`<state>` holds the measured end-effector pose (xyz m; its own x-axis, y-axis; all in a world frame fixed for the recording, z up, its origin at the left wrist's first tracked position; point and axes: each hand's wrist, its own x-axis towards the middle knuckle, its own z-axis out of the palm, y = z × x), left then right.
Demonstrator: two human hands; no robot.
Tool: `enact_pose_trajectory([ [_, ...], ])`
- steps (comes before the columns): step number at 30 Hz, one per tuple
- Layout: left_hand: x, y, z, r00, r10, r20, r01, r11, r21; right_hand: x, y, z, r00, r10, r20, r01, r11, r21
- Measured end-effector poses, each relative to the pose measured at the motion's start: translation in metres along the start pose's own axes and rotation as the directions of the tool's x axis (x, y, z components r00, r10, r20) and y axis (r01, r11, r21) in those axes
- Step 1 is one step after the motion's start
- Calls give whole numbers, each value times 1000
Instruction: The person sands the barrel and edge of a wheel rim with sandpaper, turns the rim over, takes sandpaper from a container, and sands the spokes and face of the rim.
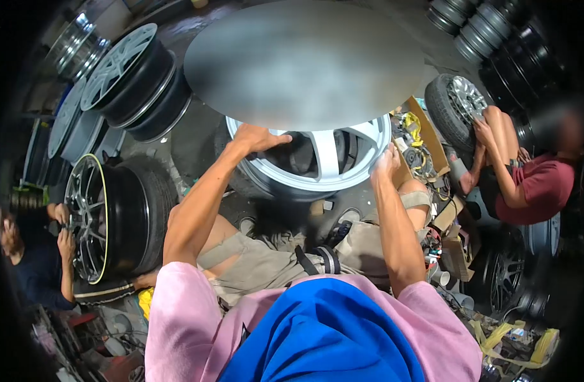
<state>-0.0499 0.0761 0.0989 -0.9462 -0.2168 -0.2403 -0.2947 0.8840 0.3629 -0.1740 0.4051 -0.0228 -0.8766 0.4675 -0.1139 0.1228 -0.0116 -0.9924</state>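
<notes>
A silver spoked car wheel rim (328,156) lies face up in front of me, above a dark tyre or barrel. A blurred grey oval hides its far part. My left hand (259,138) grips the rim's left edge, the thumb reaching inward over the opening between spokes; its other fingers are partly hidden. On the right edge, my right hand (385,163) is closed around the outer lip. Both forearms stretch forward over my bent knees.
A cardboard box (430,137) of small parts stands right of the wheel. Stacked rims (123,79) are at upper left. A co-worker in a red shirt (547,184) holds a tyred wheel (457,108); another in dark clothing (43,267) touches a yellow-edged wheel (91,216).
</notes>
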Motion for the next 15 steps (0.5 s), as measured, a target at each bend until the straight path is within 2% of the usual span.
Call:
enact_pose_trajectory([
  [4, -17, -55, -5, 997, -61, -54, 56, 995, -77, -27, -3, 52, 991, -37, 125, 42, 999, -32],
  [6, -18, -82, 10, 992, -122, -41, 119, 990, -74, -36, -1, 72, 975, -127, 183, 146, 985, -97],
  [7, -20, -89, 14, 989, -138, -57, 130, 984, -124, -37, -1, 79, 968, -184, 172, 218, 954, -204],
  [8, -21, -96, 20, 986, -152, -69, 138, 975, -173, -35, -1, 79, 954, -252, 164, 277, 948, -153],
  [10, -31, -89, 14, 986, -168, -13, 163, 973, -164, -29, 1, 78, 955, -218, 200, 259, 943, -209],
  [12, -21, -99, 18, 991, -61, -119, 37, 980, -194, -16, 1, 76, 957, -179, 231, 234, 942, -240],
  [13, -8, -118, 12, 997, -68, 25, 73, 948, -311, -13, 2, 72, 943, -188, 275, 256, 937, -238],
  [14, -8, -126, -2, 999, -31, 39, 45, 910, -413, -13, 5, 68, 928, -193, 317, 275, 932, -236],
  [15, -16, -127, -19, 997, -77, 28, 78, 785, -614, -19, -1, 66, 930, -164, 328, 241, 947, -210],
])
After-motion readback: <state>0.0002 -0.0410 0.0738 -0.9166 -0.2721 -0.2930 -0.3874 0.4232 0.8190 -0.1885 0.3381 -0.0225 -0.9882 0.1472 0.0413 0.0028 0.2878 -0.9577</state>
